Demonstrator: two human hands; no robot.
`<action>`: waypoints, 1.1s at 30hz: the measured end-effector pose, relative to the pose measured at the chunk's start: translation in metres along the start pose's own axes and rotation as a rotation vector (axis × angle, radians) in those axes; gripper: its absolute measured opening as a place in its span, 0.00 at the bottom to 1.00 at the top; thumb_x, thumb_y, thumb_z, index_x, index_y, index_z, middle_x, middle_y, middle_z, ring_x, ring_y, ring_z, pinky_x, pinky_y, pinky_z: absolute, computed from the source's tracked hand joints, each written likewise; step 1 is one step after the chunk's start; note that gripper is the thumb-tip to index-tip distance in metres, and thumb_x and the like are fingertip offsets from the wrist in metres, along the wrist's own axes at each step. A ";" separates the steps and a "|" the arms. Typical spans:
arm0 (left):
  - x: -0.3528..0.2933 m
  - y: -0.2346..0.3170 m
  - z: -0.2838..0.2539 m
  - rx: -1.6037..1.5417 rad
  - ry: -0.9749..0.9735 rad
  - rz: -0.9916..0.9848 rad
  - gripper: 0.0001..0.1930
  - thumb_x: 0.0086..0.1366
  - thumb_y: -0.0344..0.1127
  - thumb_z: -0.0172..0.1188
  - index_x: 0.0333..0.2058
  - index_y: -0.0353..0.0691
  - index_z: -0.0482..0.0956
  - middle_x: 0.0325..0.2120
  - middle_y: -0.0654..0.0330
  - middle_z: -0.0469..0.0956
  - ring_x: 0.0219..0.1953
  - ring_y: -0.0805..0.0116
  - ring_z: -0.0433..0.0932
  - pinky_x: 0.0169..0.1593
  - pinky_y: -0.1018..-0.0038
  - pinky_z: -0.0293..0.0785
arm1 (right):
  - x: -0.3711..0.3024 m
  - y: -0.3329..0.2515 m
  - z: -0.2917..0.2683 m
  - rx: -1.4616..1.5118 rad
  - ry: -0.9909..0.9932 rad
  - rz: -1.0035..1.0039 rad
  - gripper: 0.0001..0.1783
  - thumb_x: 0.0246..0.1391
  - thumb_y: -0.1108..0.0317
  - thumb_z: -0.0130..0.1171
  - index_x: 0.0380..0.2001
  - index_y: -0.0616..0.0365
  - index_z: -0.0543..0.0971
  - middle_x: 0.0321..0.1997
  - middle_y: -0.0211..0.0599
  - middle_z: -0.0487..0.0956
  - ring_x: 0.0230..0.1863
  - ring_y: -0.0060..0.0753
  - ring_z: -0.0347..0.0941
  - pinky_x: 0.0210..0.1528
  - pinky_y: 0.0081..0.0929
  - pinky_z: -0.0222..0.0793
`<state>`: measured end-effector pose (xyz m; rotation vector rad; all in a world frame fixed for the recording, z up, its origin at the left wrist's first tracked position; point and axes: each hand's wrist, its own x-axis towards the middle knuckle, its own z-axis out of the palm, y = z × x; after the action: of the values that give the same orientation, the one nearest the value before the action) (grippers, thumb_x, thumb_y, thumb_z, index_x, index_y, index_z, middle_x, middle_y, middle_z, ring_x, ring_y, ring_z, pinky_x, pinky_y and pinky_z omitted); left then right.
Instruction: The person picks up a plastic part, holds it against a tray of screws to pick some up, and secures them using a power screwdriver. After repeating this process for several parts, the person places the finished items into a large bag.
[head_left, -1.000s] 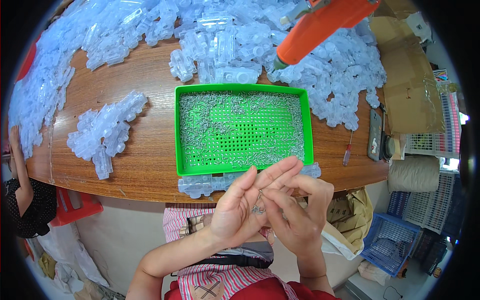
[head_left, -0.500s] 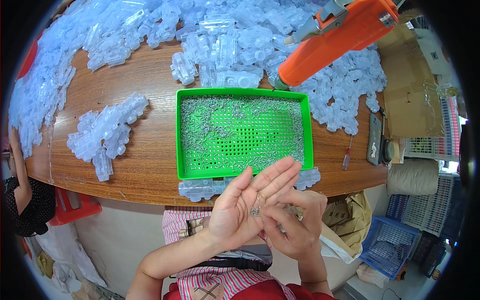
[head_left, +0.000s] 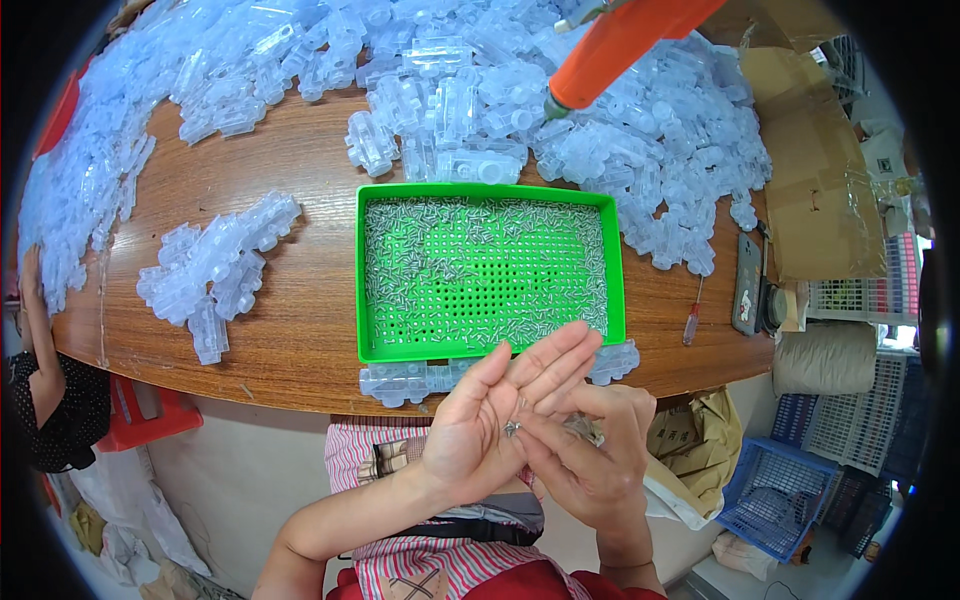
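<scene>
Small metal screws held in an upturned palm, just below the table edge.

Left hand (head_left: 490, 420) lies palm up, fingers spread flat, cradling small screws (head_left: 512, 428); right hand (head_left: 590, 455) pinches fingertips together on them. Judged light, rigid, slippery and prone to roll: best gripped singly by the shank. More screws fill the green perforated tray (head_left: 489, 272) beyond; an orange power screwdriver (head_left: 620, 45) hangs above.

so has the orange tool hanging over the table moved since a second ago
Yes. The orange tool swung right and back; its tip now sits left of where it began, judged against the green tray.
</scene>
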<state>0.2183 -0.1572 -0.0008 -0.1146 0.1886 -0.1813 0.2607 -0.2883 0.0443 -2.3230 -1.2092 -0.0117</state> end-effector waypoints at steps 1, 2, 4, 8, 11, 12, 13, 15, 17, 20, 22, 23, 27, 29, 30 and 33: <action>0.000 0.000 0.000 -0.019 -0.001 -0.002 0.32 0.71 0.51 0.30 0.65 0.34 0.45 0.67 0.50 0.45 0.69 0.60 0.44 0.70 0.66 0.38 | 0.000 -0.001 0.000 -0.015 -0.008 -0.002 0.17 0.39 0.67 0.67 0.38 0.50 0.81 0.41 0.24 0.71 0.41 0.29 0.64 0.42 0.31 0.54; 0.001 0.000 -0.001 -0.038 -0.001 -0.004 0.32 0.71 0.51 0.31 0.65 0.34 0.45 0.67 0.50 0.45 0.69 0.60 0.44 0.70 0.66 0.38 | 0.000 0.000 0.000 -0.015 -0.011 0.004 0.17 0.39 0.67 0.67 0.38 0.50 0.81 0.41 0.24 0.71 0.41 0.29 0.64 0.42 0.31 0.54; 0.002 0.001 -0.001 -0.050 -0.007 0.000 0.32 0.71 0.51 0.31 0.65 0.34 0.45 0.67 0.49 0.45 0.69 0.60 0.44 0.70 0.66 0.38 | 0.001 0.002 0.002 0.009 0.014 -0.002 0.18 0.39 0.67 0.66 0.38 0.51 0.82 0.40 0.24 0.71 0.40 0.28 0.64 0.41 0.31 0.54; 0.003 0.003 -0.001 -0.066 0.010 0.029 0.31 0.71 0.50 0.32 0.65 0.34 0.46 0.67 0.49 0.45 0.69 0.59 0.45 0.70 0.65 0.39 | 0.003 -0.003 0.004 -0.042 0.069 0.017 0.14 0.32 0.69 0.68 0.30 0.49 0.83 0.38 0.25 0.74 0.38 0.30 0.66 0.42 0.31 0.57; 0.004 0.003 -0.002 -0.058 0.026 0.061 0.31 0.71 0.50 0.32 0.65 0.34 0.47 0.67 0.49 0.46 0.69 0.59 0.45 0.70 0.65 0.40 | 0.001 -0.002 0.004 -0.088 0.039 -0.023 0.13 0.33 0.69 0.68 0.30 0.50 0.83 0.38 0.26 0.74 0.38 0.31 0.66 0.42 0.31 0.57; 0.004 0.003 -0.002 -0.062 0.032 0.079 0.31 0.71 0.50 0.32 0.65 0.35 0.47 0.67 0.49 0.46 0.69 0.59 0.45 0.70 0.65 0.40 | 0.001 -0.001 0.006 -0.066 0.041 -0.021 0.14 0.32 0.69 0.68 0.29 0.50 0.83 0.38 0.26 0.74 0.38 0.31 0.66 0.42 0.31 0.57; 0.004 0.003 -0.002 -0.061 0.031 0.077 0.31 0.71 0.50 0.32 0.65 0.35 0.47 0.67 0.49 0.46 0.69 0.59 0.45 0.70 0.65 0.40 | 0.001 0.000 0.007 -0.046 0.044 -0.018 0.14 0.32 0.70 0.68 0.29 0.50 0.82 0.38 0.25 0.74 0.38 0.32 0.67 0.42 0.31 0.58; 0.003 0.001 -0.002 -0.047 0.031 0.071 0.31 0.71 0.49 0.33 0.65 0.35 0.47 0.67 0.49 0.47 0.69 0.59 0.46 0.70 0.65 0.40 | 0.000 0.004 0.009 -0.016 0.050 -0.020 0.14 0.34 0.70 0.68 0.30 0.50 0.81 0.40 0.25 0.73 0.39 0.31 0.66 0.41 0.30 0.57; 0.002 0.001 -0.002 -0.048 0.030 0.067 0.31 0.71 0.50 0.32 0.65 0.35 0.48 0.67 0.49 0.47 0.69 0.58 0.45 0.70 0.65 0.39 | -0.002 0.008 0.013 0.013 0.054 -0.019 0.14 0.36 0.70 0.67 0.32 0.51 0.80 0.42 0.25 0.73 0.40 0.30 0.66 0.40 0.30 0.56; -0.001 0.006 0.002 -0.080 0.037 0.080 0.31 0.71 0.50 0.32 0.65 0.36 0.48 0.67 0.50 0.47 0.69 0.58 0.44 0.70 0.64 0.38 | -0.003 0.013 0.016 0.332 0.189 0.129 0.13 0.34 0.75 0.67 0.29 0.52 0.79 0.40 0.28 0.72 0.39 0.32 0.67 0.41 0.29 0.60; -0.003 0.014 0.004 -0.077 0.011 0.115 0.30 0.72 0.49 0.31 0.65 0.35 0.49 0.66 0.52 0.49 0.69 0.63 0.47 0.70 0.68 0.40 | -0.002 0.023 0.017 0.454 0.271 0.174 0.12 0.36 0.78 0.65 0.29 0.55 0.79 0.37 0.32 0.71 0.37 0.32 0.68 0.39 0.26 0.64; -0.005 0.018 0.007 -0.088 0.029 0.136 0.30 0.72 0.49 0.31 0.65 0.35 0.49 0.66 0.52 0.49 0.69 0.62 0.47 0.70 0.68 0.40 | -0.003 0.026 0.018 0.544 0.320 0.244 0.12 0.37 0.79 0.64 0.29 0.55 0.79 0.37 0.33 0.70 0.37 0.32 0.68 0.38 0.25 0.64; -0.018 0.038 0.011 -0.099 0.014 0.281 0.29 0.72 0.48 0.29 0.65 0.36 0.48 0.67 0.50 0.47 0.69 0.58 0.43 0.71 0.64 0.37 | -0.013 0.049 0.026 0.444 0.378 0.317 0.11 0.36 0.79 0.65 0.28 0.55 0.79 0.36 0.32 0.69 0.37 0.32 0.64 0.36 0.24 0.62; -0.023 0.046 0.008 -0.109 0.028 0.333 0.29 0.72 0.48 0.28 0.65 0.37 0.47 0.67 0.50 0.45 0.69 0.58 0.42 0.71 0.63 0.36 | -0.020 0.051 0.029 0.191 0.300 0.274 0.11 0.36 0.78 0.66 0.27 0.54 0.80 0.37 0.30 0.70 0.37 0.32 0.62 0.35 0.24 0.58; -0.026 0.048 0.006 -0.101 0.021 0.351 0.29 0.72 0.48 0.27 0.66 0.38 0.45 0.67 0.51 0.43 0.70 0.58 0.40 0.71 0.63 0.34 | -0.021 0.052 0.033 0.189 0.297 0.279 0.11 0.36 0.78 0.66 0.27 0.54 0.80 0.37 0.30 0.70 0.37 0.32 0.62 0.35 0.24 0.58; -0.034 0.053 0.003 -0.074 0.019 0.392 0.29 0.72 0.48 0.27 0.66 0.39 0.44 0.68 0.52 0.41 0.70 0.58 0.38 0.71 0.63 0.33 | -0.024 0.048 0.045 0.126 0.261 0.182 0.12 0.37 0.77 0.67 0.29 0.52 0.80 0.38 0.30 0.71 0.38 0.33 0.63 0.39 0.28 0.58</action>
<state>0.1954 -0.0991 0.0014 -0.1467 0.2328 0.2148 0.2725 -0.3090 -0.0218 -2.2308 -0.8445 -0.1649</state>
